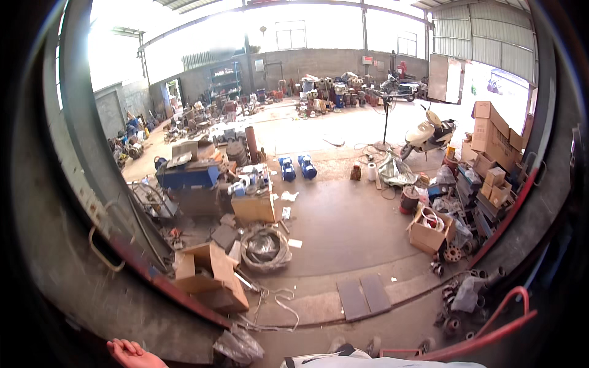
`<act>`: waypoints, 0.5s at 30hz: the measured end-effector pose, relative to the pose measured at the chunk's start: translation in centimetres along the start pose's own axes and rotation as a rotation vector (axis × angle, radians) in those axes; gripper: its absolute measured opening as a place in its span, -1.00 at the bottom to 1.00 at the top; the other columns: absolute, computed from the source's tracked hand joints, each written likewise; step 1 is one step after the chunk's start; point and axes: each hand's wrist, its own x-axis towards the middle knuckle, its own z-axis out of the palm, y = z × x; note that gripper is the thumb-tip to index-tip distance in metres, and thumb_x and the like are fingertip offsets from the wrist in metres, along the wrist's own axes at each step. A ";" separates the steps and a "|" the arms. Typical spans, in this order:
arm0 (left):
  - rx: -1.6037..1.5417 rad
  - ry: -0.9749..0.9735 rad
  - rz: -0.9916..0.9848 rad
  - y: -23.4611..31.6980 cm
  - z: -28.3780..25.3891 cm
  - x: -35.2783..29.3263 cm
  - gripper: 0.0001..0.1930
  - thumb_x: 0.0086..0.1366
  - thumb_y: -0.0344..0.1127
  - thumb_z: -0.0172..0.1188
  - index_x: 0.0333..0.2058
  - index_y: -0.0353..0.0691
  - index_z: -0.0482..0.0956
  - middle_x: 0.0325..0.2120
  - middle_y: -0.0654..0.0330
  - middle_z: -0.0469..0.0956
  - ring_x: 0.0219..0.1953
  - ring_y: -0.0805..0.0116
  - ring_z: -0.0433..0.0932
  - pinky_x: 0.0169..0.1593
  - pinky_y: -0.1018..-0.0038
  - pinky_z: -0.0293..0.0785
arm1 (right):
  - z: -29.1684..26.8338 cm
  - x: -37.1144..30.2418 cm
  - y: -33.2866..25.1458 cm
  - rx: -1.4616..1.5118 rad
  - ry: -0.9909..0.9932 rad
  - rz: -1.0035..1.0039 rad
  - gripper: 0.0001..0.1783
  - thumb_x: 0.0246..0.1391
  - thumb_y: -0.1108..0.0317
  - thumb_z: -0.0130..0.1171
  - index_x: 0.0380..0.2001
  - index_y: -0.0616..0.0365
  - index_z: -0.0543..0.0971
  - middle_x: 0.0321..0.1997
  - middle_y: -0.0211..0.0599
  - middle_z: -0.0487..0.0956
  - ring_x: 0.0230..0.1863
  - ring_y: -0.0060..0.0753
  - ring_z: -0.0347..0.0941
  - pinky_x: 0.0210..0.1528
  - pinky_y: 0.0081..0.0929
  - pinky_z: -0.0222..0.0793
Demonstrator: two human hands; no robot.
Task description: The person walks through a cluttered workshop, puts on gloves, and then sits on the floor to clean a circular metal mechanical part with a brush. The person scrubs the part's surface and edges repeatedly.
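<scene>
At the lower left edge my left hand (132, 354) shows, its fingers loosely curled against each other with nothing visible in them. Beside it stands a large metal door panel (116, 300), and a crumpled clear plastic bag (239, 346) lies on the floor to its right. My right hand is out of the picture. A red tubular handle (500, 328) rises at the lower right, close to the pale cloth (380, 363) of my clothing. Whether my right hand touches that handle is hidden.
Two dark flat plates (363, 296) lie at the doorway. An open cardboard box (211, 279), a coiled bundle in plastic (265, 248) and loose cord stand left. Metal fittings (466, 300) and another box (431, 230) line the right. Blue motors (307, 167) and a scooter (427, 132) stand farther back.
</scene>
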 end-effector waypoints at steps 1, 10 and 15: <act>0.224 -0.022 0.180 -2.5 3.0 -1.4 -0.89 0.44 -0.32 0.21 -0.27 -0.05 0.44 -0.47 0.34 0.36 -0.50 0.47 0.31 -0.44 0.47 0.19 | -5.5 3.5 -4.5 -0.018 0.028 -0.068 -0.66 0.35 0.17 0.24 -0.13 0.23 0.79 -0.18 -0.14 0.80 -0.21 -0.18 0.76 -0.11 -0.18 0.67; 1.756 -0.231 0.182 -29.9 17.1 -14.2 -0.64 0.43 -0.09 0.34 0.08 -0.12 0.67 0.00 -0.03 0.75 0.08 -0.11 0.74 0.14 -0.04 0.66 | -52.0 26.2 -46.4 0.642 0.321 -0.544 -0.72 0.43 0.23 0.24 -0.16 0.26 0.74 -0.27 -0.27 0.78 -0.28 -0.38 0.76 -0.21 -0.34 0.66; 2.466 -0.775 -0.616 -63.6 20.3 -19.4 -0.44 0.42 0.02 0.34 0.19 -0.32 0.70 0.24 -0.15 0.68 0.22 -0.17 0.69 0.28 0.02 0.62 | -62.4 42.9 -51.5 0.607 0.340 -0.489 -0.74 0.40 0.23 0.26 -0.20 0.21 0.74 -0.26 -0.28 0.78 -0.31 -0.43 0.72 -0.19 -0.37 0.65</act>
